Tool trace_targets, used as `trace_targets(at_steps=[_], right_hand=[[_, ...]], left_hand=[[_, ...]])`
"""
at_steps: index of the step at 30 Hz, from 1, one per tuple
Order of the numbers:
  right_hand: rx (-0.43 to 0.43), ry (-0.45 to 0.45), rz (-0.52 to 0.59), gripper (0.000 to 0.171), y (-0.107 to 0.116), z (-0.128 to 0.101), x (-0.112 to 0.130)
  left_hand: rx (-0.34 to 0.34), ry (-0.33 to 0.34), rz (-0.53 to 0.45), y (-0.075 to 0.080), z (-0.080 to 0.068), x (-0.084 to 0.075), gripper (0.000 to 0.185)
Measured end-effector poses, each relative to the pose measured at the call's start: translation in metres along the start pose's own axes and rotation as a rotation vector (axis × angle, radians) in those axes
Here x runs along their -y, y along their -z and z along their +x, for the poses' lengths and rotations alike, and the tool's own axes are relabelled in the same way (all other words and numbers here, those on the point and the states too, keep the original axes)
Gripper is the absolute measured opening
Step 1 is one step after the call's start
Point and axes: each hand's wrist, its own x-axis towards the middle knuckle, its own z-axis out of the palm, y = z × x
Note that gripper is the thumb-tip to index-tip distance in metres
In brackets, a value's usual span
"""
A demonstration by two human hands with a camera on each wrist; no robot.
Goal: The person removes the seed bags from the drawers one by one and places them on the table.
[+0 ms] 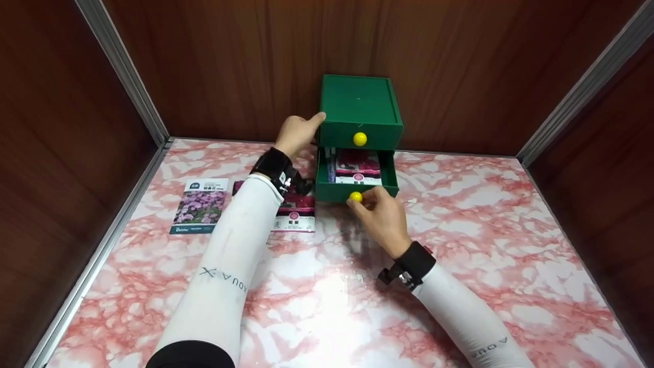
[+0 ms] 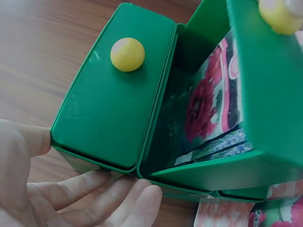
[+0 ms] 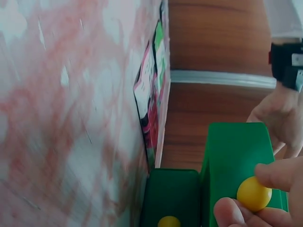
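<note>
drawer box: a small green drawer box stands at the back of the desk, against the wooden wall, so it cannot slide away from the person.
upper drawer: pushed in, its yellow knob untouched.
lower drawer: the lower drawer is drawn out toward the person; a packet with red flowers lies flat inside it, and thinner packets stand on edge along the drawer's left wall.
right hand: the right hand pinches the lower knob between thumb and fingertips, as the right wrist view confirms; judged a grip that lets the drawer be moved straight along its track.
left hand: the left hand lies with relaxed, straight fingers against the box's left side, holding nothing; judged a brace so the light box stays put while the drawer moves.
loose packets: a packet with purple flowers and a red one, partly under the left forearm, lie flat on the desk just left of the box, within easy reach.
</note>
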Motion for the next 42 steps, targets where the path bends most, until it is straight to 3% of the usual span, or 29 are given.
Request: trace_targets(at_steps=[10,20,29,42], right_hand=[[0.012,0.035,0.012,0.030,0.003,-0.022,0.003],[0.033,0.037,0.017,0.029,0.007,-0.036,0.004],[0.038,0.042,0.018,0.029,0.008,-0.043,0.003],[0.062,-0.004,0.010,0.032,0.007,-0.044,0.000]], left_hand=[[0.008,0.002,-0.036,-0.001,0.000,0.001,0.050],[0.026,0.021,-0.048,0.000,0.000,0.001,0.066],[0.036,0.025,-0.047,0.001,-0.001,0.000,0.064],[-0.027,-0.036,-0.008,-0.003,-0.001,0.004,0.054]])
